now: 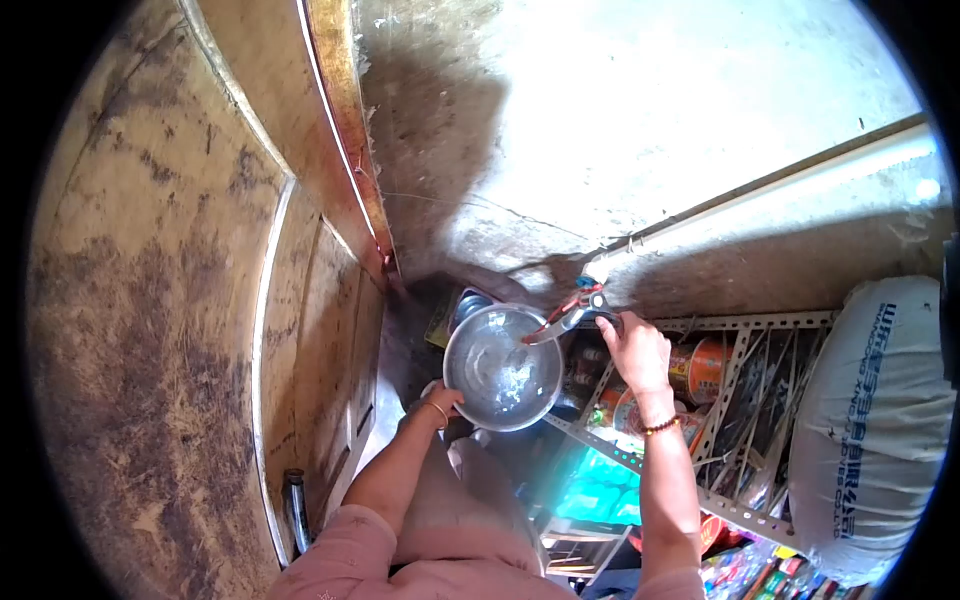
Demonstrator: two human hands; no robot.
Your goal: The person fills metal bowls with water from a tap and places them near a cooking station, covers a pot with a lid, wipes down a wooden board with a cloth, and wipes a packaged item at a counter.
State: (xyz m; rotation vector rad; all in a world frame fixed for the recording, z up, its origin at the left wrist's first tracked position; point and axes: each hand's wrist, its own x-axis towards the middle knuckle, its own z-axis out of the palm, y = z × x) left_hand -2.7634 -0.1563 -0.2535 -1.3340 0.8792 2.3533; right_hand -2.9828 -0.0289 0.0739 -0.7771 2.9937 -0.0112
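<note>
My left hand point(443, 398) is closed on the left rim of a round metal basin point(480, 395), which is tilted toward me; a little shiny liquid or glare shows on its bottom. My right hand point(637, 350) is closed near the hinge of a hand tool point(572, 318) with grey and reddish arms, like pliers or shears. The tool's arms point left and reach over the basin's upper right rim. I cannot make out its exact kind.
A perforated metal shelf rack point(727, 400) with orange packaged tubs point(697, 372) stands on the right, beside a large white sack point(870, 430). Turquoise packs point(600, 485) sit below. A worn wooden door point(150, 330) rises on the left, a concrete wall point(640, 110) ahead.
</note>
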